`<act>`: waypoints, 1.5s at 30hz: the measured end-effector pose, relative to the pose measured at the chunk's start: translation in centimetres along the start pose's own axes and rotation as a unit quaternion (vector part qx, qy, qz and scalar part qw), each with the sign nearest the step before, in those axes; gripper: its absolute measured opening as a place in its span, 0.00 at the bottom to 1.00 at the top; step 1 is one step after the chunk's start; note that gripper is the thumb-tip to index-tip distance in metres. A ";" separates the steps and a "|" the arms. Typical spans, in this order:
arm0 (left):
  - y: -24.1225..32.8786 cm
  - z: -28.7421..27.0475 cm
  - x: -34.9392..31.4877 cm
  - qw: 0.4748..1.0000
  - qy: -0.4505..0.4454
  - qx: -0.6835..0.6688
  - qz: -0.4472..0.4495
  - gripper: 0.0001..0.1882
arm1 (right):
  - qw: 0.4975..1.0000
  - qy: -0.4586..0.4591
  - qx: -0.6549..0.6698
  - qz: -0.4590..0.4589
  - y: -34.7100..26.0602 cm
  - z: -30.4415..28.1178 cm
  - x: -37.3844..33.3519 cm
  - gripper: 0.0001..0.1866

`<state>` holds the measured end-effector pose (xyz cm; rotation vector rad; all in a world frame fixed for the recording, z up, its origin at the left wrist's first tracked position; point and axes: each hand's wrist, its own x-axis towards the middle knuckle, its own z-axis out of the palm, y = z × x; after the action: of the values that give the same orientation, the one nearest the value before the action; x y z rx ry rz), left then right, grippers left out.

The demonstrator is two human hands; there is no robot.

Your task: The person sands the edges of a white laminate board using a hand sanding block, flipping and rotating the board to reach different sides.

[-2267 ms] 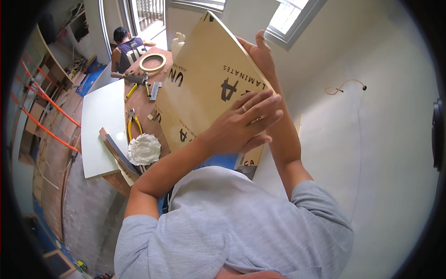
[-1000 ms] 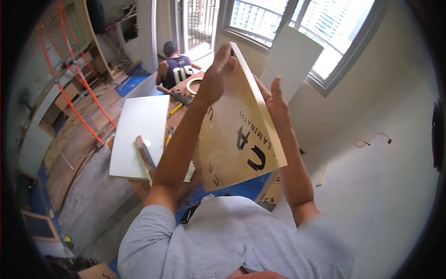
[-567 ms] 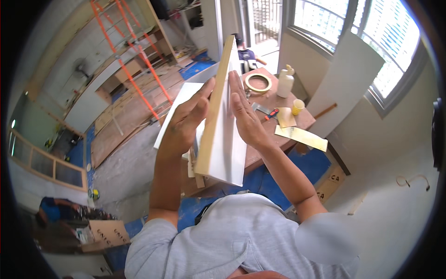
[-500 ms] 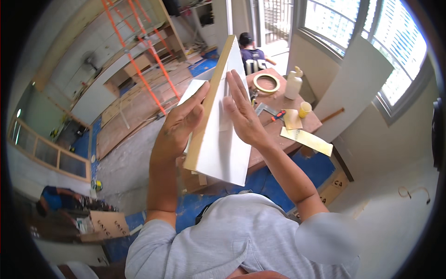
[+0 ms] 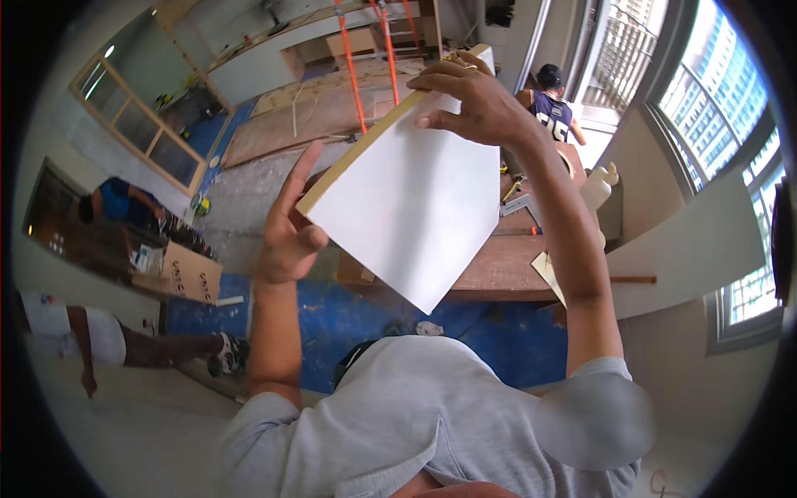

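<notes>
A white panel with a raw tan edge is up in front of me, tilted, its pointed near corner hanging over the bench's near edge. At its left corner is my left hand, thumb on the near side and fingers stretched up behind the edge. My right hand is hooked over the far end of the tan edge, its thumb against the white face. Some fingertips are hidden behind the panel. Beyond it stands a wooden workbench bearing a metal square and a white bottle, partly covered by my right arm.
An orange ladder stands beyond the panel. One person is near the doorway, another bends by a cardboard box, and a third is at the left. A large pale sheet leans at the right. Blue covering lies on the floor.
My palms were flat along the panel's two sides. Now my right hand has moved up to its far edge and my left to the left corner, with the white face turned toward me.
</notes>
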<state>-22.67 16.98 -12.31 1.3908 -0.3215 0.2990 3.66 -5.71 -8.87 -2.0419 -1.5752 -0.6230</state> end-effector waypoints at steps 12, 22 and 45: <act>-8.8 6.6 -0.5 0.959 0.246 0.080 0.112 0.33 | 0.999 -0.035 0.029 0.008 0.0 -8.6 -1.0 0.34; -10.1 -0.7 17.5 0.990 0.010 0.036 0.134 0.27 | 0.936 -0.006 -0.171 0.307 -6.4 -13.8 -4.6 0.27; -18.7 -1.4 27.5 0.957 -0.261 -0.121 -0.027 0.33 | 0.812 -0.085 -0.276 0.507 -12.8 -7.2 -2.9 0.29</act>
<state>9.97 15.89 -18.68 1.2168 -0.7293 -0.1600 -9.86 -9.55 -3.79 -2.9876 -0.1404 -0.4784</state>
